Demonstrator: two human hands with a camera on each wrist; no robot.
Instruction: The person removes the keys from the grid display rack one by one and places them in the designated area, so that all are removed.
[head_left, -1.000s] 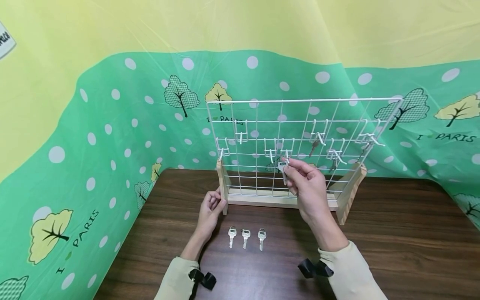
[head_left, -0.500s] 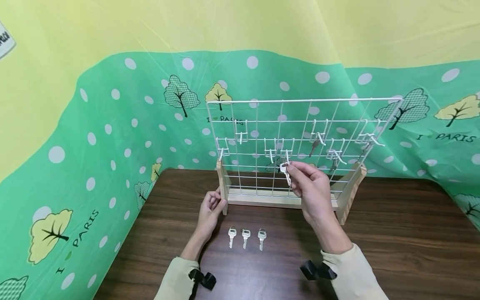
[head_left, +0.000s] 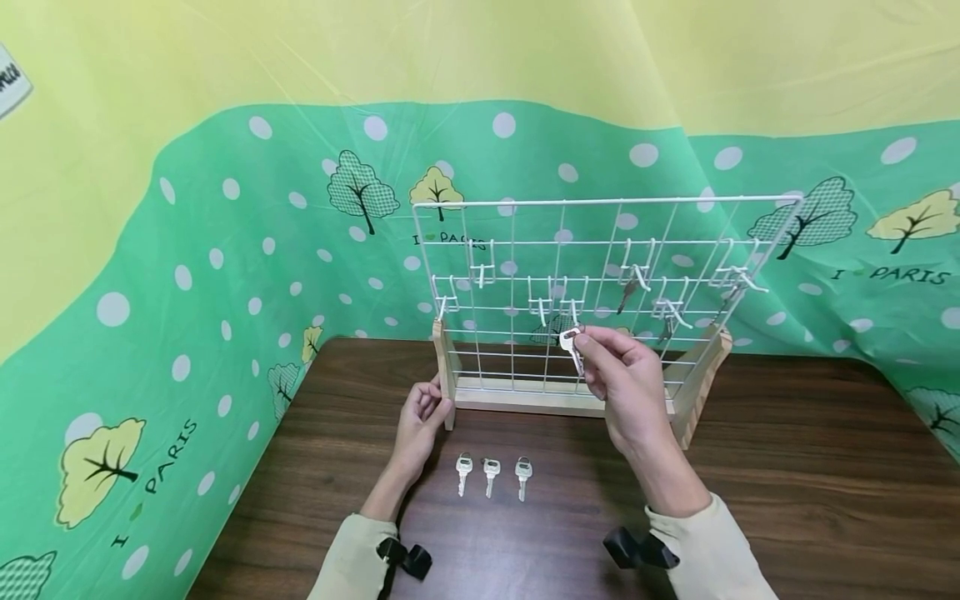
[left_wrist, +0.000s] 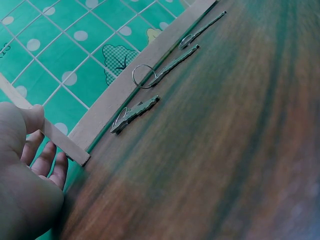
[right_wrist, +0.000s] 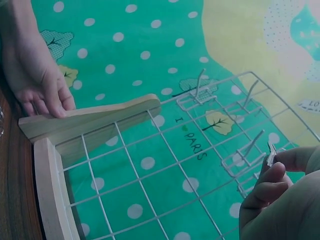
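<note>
A white wire grid rack [head_left: 607, 200] with wooden feet stands on the table. My left hand [head_left: 418, 425] grips its left wooden side panel [head_left: 444, 367], thumb on the near face and fingers behind, as the left wrist view shows. My right hand [head_left: 630, 383] pinches a silver key [head_left: 572, 346] by its head between thumb and forefinger, the blade pointing down. The key is just below a white hook [head_left: 574, 308] in the middle of the grid. In the right wrist view, the key [right_wrist: 271, 156] shows only as a small glint at the fingertips.
Three silver keys with rings lie in a row before the rack, the middle key [head_left: 491, 477] among them. Keys hang at the right, including a reddish key [head_left: 628, 293]. Several white hooks stick out from the grid. A patterned cloth [head_left: 247, 250] surrounds the dark wooden table [head_left: 825, 467].
My right hand has drawn slightly down and to the right with the key, from up against the hook to just below it. The key has tilted. My left hand has stayed still.
</note>
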